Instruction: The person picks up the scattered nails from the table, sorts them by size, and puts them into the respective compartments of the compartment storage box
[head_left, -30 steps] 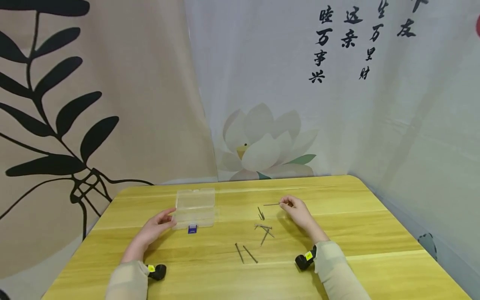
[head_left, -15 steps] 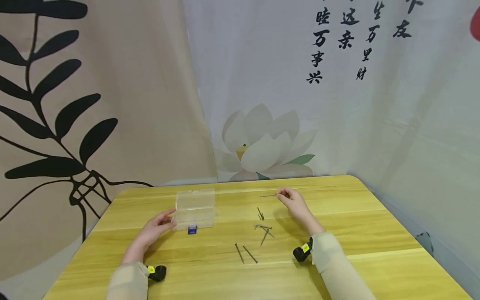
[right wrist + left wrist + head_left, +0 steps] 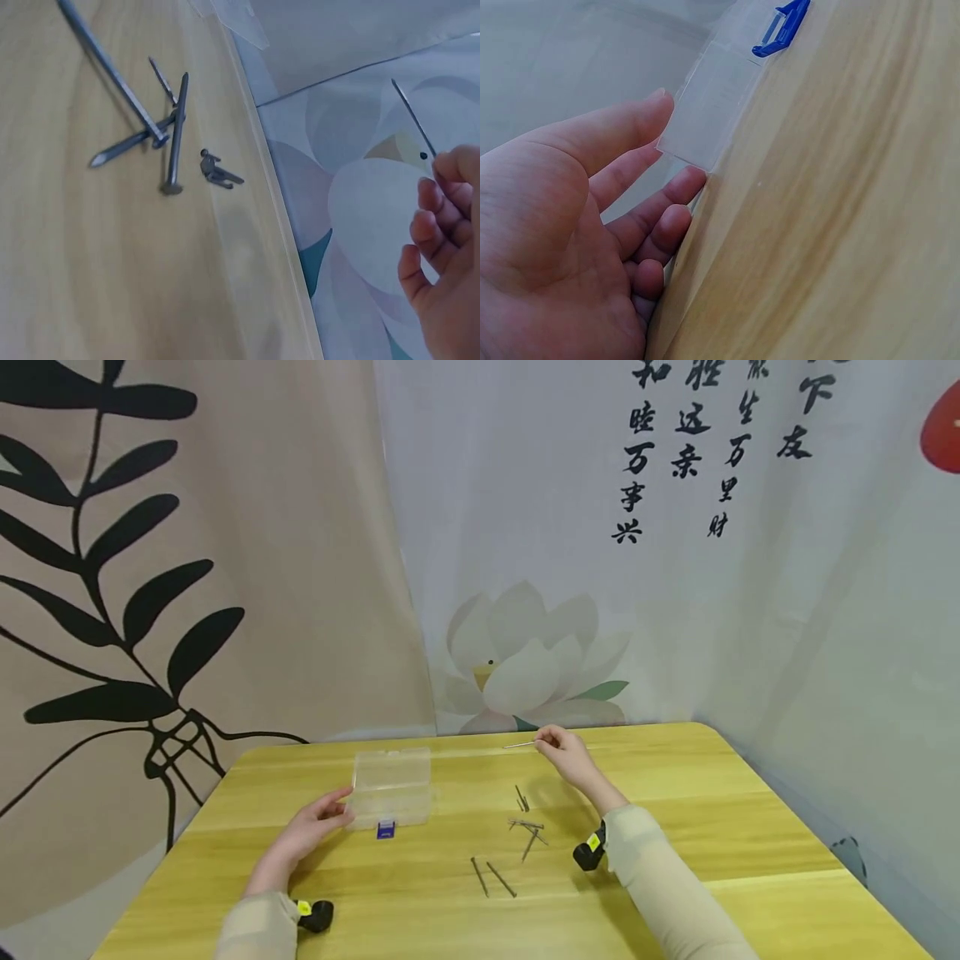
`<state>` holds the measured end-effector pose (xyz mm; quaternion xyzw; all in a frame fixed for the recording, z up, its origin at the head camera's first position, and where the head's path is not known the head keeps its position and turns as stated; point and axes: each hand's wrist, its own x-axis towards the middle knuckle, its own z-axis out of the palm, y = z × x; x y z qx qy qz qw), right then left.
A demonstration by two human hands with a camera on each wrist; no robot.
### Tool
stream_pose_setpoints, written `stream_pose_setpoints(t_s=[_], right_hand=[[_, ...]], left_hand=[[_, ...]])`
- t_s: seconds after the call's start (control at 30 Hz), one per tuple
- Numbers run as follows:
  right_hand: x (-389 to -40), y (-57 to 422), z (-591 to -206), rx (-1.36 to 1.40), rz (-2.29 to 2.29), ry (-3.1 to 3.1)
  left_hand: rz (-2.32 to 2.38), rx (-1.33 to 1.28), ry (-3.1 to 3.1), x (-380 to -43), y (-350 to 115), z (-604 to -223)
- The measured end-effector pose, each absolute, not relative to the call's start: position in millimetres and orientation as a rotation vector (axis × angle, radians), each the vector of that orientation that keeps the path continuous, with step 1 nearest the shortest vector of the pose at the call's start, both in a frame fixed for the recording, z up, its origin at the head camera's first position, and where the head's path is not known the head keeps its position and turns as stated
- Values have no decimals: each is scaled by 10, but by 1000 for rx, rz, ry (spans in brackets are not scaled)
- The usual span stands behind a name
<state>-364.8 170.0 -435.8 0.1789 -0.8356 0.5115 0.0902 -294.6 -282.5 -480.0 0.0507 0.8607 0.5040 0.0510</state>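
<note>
Between thumb and fingertips my right hand (image 3: 572, 762) pinches a nail (image 3: 411, 112), raised above the far part of the table with its point to the left. My left hand (image 3: 315, 827) rests by the left side of an open clear plastic box (image 3: 393, 789), relaxed fingertips touching or nearly touching its edge. The box has a blue latch (image 3: 784, 30) at its front. Right of the box lies a crossed group of nails (image 3: 177, 135), with a few small nails (image 3: 216, 169) behind it. Closer to me, two longer nails (image 3: 501, 879) lie apart.
The wooden table (image 3: 420, 918) carries everything. Its far edge meets a hanging printed cloth (image 3: 525, 527) with a lotus and black writing. Black wrist cameras (image 3: 588, 852) sit at both sleeves.
My right hand has moved left and farther away with the nail, toward the back of the box. The left hand keeps its place at the box. The head view tilts up slightly.
</note>
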Motion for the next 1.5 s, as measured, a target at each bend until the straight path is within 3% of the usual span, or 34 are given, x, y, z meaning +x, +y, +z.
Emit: stream_pose_setpoints(t_s=[0.53,1.5], right_hand=[[-3841,1270,-4347,603,1556,-2473],[-3884,457,-4447,795,1513,-2565]], left_hand=[[1529,141,2644,-2935,-2871,-4841],[1577,137,2649,-2948,-2847,-4848]])
